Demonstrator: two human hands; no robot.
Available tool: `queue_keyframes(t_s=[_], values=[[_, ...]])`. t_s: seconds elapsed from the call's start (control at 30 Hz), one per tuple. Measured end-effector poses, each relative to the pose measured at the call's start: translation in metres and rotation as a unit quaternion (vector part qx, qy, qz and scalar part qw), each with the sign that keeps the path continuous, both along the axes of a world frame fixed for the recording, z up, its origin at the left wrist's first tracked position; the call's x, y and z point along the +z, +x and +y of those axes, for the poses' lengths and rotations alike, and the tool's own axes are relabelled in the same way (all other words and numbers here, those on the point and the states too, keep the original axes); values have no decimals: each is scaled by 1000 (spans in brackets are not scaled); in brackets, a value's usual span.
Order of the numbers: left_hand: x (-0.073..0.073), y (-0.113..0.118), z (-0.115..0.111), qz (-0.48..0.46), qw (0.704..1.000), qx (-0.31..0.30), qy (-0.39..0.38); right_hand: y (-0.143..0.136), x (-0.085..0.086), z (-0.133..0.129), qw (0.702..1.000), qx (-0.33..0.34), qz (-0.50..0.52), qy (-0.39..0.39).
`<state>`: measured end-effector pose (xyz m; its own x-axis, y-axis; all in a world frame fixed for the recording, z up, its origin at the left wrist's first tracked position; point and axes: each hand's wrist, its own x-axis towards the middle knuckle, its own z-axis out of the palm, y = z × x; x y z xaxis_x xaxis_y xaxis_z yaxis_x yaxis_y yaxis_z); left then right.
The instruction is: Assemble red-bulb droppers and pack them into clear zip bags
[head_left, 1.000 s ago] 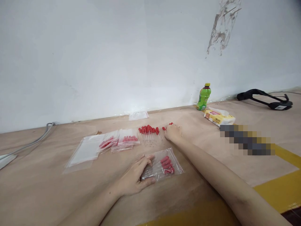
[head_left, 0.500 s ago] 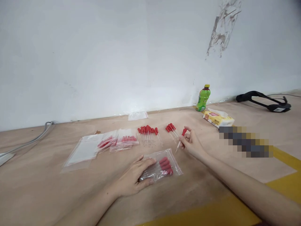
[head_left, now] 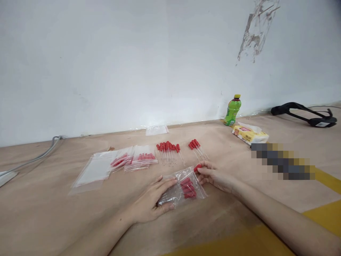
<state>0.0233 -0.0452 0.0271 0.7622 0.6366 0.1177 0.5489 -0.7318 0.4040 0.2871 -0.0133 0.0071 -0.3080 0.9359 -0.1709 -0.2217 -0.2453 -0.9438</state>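
My left hand (head_left: 156,199) lies flat with fingers and thumb spread, pressing on the left end of a clear zip bag (head_left: 173,201). Inside that bag, several droppers with red bulbs (head_left: 188,188) lie side by side, their tubes toward my left hand. At the bag's upper right edge, my right hand (head_left: 213,176) pinches a single dropper (head_left: 197,167) by its red bulb. Its glass tube points left into or over the bag's mouth; which one I cannot tell. Farther back lie two groups of loose droppers, a larger one (head_left: 167,146) and a smaller one (head_left: 195,143).
To the left lie filled bags (head_left: 145,158) and flat bags (head_left: 92,169), with another bag (head_left: 156,130) by the wall. A green bottle (head_left: 232,111), a tissue pack (head_left: 249,133) and a black headset-like strap (head_left: 303,113) stand at right. A grey cable (head_left: 39,156) runs at left.
My right hand has moved left and toward me, bringing the dropper from beside the smaller group to the bag's mouth. The dropper has turned from upright-tilted to pointing left. My left hand stays put.
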Motion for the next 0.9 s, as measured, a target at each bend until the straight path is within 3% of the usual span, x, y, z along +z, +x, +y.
queue_keyframes(t_s=[0.13, 0.43, 0.67, 0.9], values=[[1, 1, -1, -6, 1000, 1, 3, 12, 1, 5, 993, 102, -55, 36], [1, 1, -2, 8, 1000, 13, 6, 0, -6, 12, 973, 131, -158, 104], [-1, 1, -2, -8, 1000, 15, 7, -9, -2, 9, 975, 14, -210, 75], [2, 3, -2, -23, 1000, 12, 0, -17, -4, 7, 968, -45, -235, 75]])
